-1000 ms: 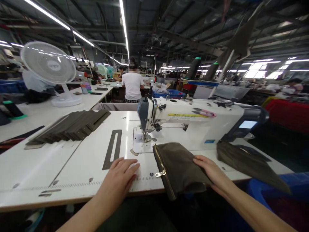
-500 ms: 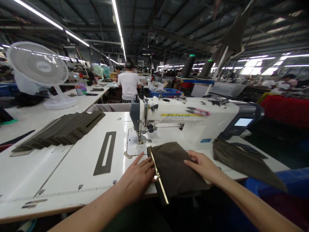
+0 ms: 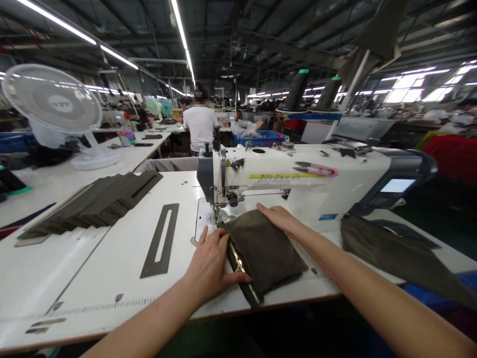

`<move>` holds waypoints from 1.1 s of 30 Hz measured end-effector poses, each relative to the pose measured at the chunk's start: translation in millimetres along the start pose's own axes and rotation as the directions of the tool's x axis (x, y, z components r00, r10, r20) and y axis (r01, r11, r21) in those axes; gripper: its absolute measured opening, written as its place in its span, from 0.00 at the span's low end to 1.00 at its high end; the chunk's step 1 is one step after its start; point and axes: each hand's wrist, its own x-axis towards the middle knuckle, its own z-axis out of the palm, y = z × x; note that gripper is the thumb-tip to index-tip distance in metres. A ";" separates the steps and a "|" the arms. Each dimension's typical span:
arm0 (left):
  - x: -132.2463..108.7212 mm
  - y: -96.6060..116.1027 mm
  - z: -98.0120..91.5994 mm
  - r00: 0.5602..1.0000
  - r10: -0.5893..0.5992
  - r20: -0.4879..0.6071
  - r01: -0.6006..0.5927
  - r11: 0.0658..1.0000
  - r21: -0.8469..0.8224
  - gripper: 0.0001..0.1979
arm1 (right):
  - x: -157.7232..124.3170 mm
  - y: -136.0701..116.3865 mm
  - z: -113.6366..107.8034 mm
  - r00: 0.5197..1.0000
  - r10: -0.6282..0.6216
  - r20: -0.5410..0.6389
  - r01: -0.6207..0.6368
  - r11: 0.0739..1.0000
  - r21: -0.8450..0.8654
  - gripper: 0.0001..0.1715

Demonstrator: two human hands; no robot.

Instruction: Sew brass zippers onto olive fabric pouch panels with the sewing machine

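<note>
A dark olive fabric piece (image 3: pixel 263 248) with a zipper (image 3: pixel 238 263) along its left edge lies on the white table just in front of the sewing machine (image 3: pixel 298 179). My left hand (image 3: pixel 212 261) rests flat with fingers spread against the zipper edge, fingertips near the presser foot (image 3: pixel 219 215). My right hand (image 3: pixel 279 219) lies flat on the far top corner of the fabric, under the machine arm.
A cut olive frame piece (image 3: pixel 160 238) and a fanned stack of olive strips (image 3: pixel 93 201) lie left on the table. More olive fabric (image 3: pixel 391 253) lies at the right. A white fan (image 3: pixel 55 109) stands on the neighbouring table; a person in a white shirt (image 3: pixel 201 127) stands beyond.
Both hands have pushed the fabric piece forward and leftward, up to the presser foot. My left hand went from the bare table onto the zipper edge; my right hand slid to the far corner.
</note>
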 end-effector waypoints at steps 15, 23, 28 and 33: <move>1.2 -13.0 -22.0 0.966 0.002 0.260 -0.051 0.982 0.184 0.45 | -15.3 -4.1 15.1 0.984 -0.082 -0.159 0.004 0.898 -0.440 0.13; 2.8 -19.8 -18.9 0.956 0.034 0.293 -0.094 0.977 0.193 0.51 | -73.8 17.2 23.2 0.956 -0.263 -0.130 0.065 0.620 -0.782 0.26; 4.7 -16.8 -23.2 0.938 0.039 0.343 -0.117 0.971 0.209 0.51 | -80.4 3.3 10.4 0.922 -0.381 -0.076 0.116 0.458 -0.881 0.16; 9.5 -17.4 -22.2 0.929 0.068 0.364 -0.141 0.974 0.176 0.52 | -84.1 -36.3 20.9 0.735 -0.673 0.079 0.519 0.483 -0.705 0.21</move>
